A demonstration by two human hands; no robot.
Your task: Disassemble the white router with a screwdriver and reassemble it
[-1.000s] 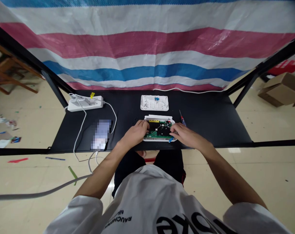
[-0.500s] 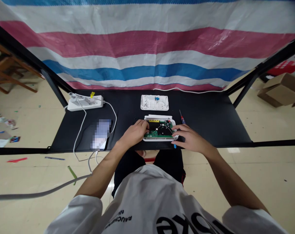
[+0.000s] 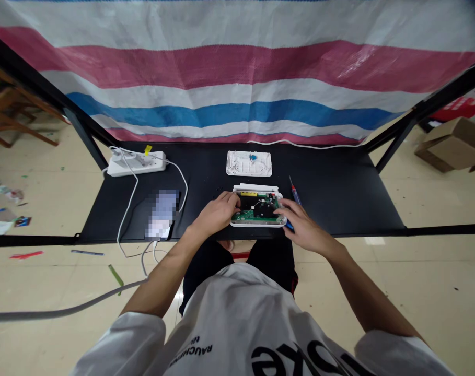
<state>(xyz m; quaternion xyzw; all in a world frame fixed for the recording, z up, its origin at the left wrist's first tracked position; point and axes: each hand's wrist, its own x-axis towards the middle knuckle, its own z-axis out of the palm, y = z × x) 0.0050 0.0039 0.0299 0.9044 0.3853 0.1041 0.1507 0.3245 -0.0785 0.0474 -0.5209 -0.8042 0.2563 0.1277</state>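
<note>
Housing (image 3: pixel 256 224) open, cover (image 3: pixel 248 164) lying off beyond the grips. Left grip (image 3: pixel 216 214) half-curled on the board (image 3: pixel 257 210); right grip (image 3: pixel 304 225) at the housing's edge; neither hold can be told.

Black desk (image 3: pixel 341 206) on a black metal frame. At its front middle, an opened white casing with a green circuit board (image 3: pixel 256 211). Directly behind that casing, a white perforated plastic cover (image 3: pixel 248 164). Just right of the casing, a slim screwdriver with a red-and-blue handle (image 3: pixel 294 193). Left of the casing, a blurred-out phone (image 3: pixel 162 215), and farther left and back, a white power strip (image 3: pixel 136 163) trailing white cables (image 3: pixel 128 209).
</note>
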